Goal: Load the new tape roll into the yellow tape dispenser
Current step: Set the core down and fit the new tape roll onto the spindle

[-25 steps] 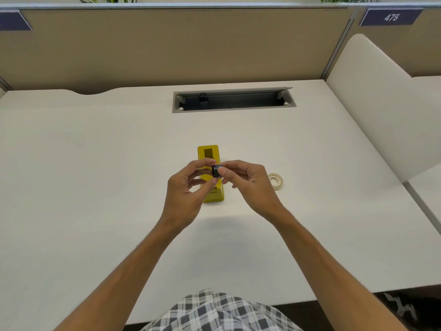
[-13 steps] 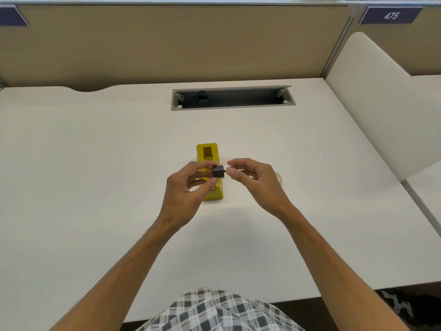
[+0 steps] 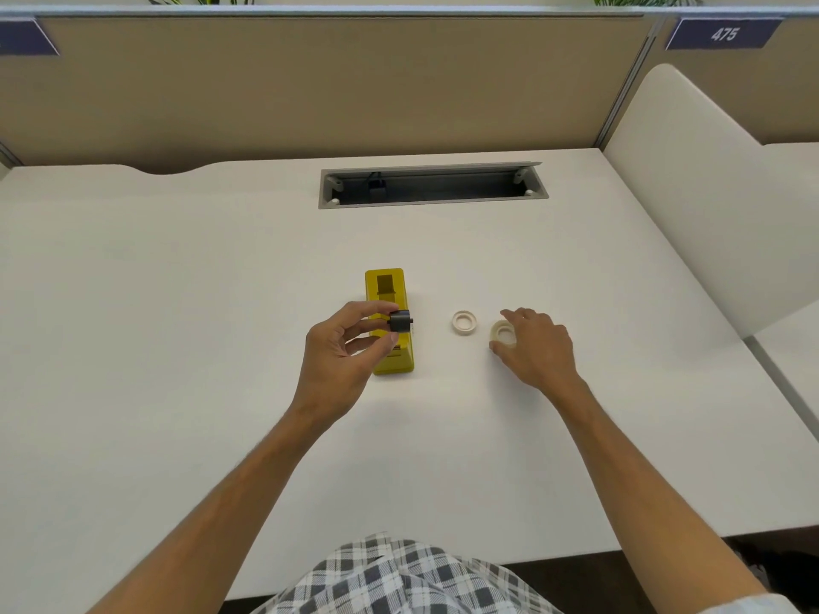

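Note:
The yellow tape dispenser (image 3: pixel 390 299) lies lengthwise on the white desk, its roll bay open on top. My left hand (image 3: pixel 341 347) hovers over its near half and pinches a small black spool hub (image 3: pixel 400 322) between thumb and fingers. To the right, a thin white ring (image 3: pixel 464 323) lies flat on the desk. Further right sits the cream tape roll (image 3: pixel 503 332); my right hand (image 3: pixel 534 347) rests on the desk with thumb and fingers closed around it.
A grey cable tray opening (image 3: pixel 432 186) is set into the desk behind the dispenser. A beige partition (image 3: pixel 310 90) closes off the back, and a white side panel (image 3: pixel 691 183) rises at the right.
My right hand left the black hub and moved right onto the tape roll. A thin white ring now lies on the desk between dispenser and roll. The left hand keeps the hub.

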Demonstrator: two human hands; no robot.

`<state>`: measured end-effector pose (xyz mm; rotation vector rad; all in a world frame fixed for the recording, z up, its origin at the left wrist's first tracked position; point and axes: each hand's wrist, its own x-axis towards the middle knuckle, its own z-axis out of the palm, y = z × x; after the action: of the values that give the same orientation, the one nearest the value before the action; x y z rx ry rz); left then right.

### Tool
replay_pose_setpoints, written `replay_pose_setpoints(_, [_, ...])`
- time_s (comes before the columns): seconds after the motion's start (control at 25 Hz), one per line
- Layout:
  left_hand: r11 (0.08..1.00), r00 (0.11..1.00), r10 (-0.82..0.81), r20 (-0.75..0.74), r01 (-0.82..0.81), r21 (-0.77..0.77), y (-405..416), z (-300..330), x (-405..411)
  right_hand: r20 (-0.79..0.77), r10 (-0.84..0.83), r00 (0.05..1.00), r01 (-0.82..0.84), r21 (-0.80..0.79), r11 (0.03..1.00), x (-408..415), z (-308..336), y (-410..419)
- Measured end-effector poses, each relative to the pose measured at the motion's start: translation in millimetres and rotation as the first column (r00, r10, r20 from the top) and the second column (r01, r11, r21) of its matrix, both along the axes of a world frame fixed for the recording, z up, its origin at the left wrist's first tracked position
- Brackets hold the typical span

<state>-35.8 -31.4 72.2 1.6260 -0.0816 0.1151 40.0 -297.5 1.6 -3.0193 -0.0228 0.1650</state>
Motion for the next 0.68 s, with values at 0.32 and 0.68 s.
replay_pose_setpoints(0.32, [1.000,1.000,0.019,-0.014,-0.019,-0.004,-0.3,-0.4,-0.2,0.048,-0.100,0.994,0.087,0.226,0.970,1.5,2.0,0.9])
replay_pose_setpoints(0.68, [0.999,0.999,0.027,-0.035,-0.028,-0.022,-3.8,0.3,-0.3,-0.074,-0.060,0.995,0.088,0.956,0.279,-25.3,40.7,31.2])
